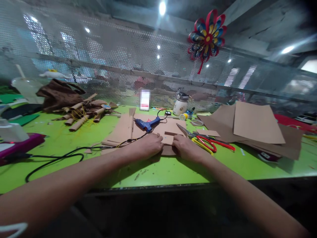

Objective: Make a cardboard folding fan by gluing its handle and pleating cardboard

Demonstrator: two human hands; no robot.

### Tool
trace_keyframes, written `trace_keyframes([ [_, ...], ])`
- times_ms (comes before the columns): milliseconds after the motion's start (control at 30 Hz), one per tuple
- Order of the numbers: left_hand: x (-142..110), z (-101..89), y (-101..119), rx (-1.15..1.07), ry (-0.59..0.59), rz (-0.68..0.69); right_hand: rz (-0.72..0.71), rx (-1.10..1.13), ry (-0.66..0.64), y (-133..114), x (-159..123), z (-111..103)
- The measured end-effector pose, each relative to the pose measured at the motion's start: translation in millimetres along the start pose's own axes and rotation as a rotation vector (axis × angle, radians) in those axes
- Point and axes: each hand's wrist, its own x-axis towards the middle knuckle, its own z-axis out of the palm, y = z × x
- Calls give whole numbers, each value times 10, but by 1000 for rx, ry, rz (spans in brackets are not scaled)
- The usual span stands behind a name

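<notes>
My left hand (150,145) and my right hand (187,148) face each other near the table's front edge. A small piece of brown kraft paper (167,140) spans the gap between them. Each hand has its fingers closed on one end of it. Just beyond lies a narrow dark brown strip (170,133). Behind my left hand a blue glue gun (148,124) rests on stacked brown paper sheets (119,132), its black cord running left. Beside my right hand lie scissors with red handles (210,145) and others with yellow handles (201,147).
Brown paper sheets (257,122) are piled at the right. A brown bag (59,96) and several paper rolls (79,122) with yellow string lie at the left. A white bottle (180,105) and a lit phone (145,100) stand at the back. The cord (71,152) crosses the green table (111,178).
</notes>
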Motion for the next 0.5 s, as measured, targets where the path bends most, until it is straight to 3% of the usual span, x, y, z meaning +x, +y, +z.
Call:
trace_keyframes([
  [100, 4, -64, -31, -59, -4, -29, 9, 18, 32, -32, -40, 1],
  [267, 163, -222, -223, -332, -153, -321, 30, -49, 80, -129, -130, -8],
  [367, 260, -182, -302, -379, -136, -412, 43, -73, 96, -174, -164, 9],
  [500, 250, -17, -199, -379, -60, -516, 90, -36, 141, -188, -177, 58],
])
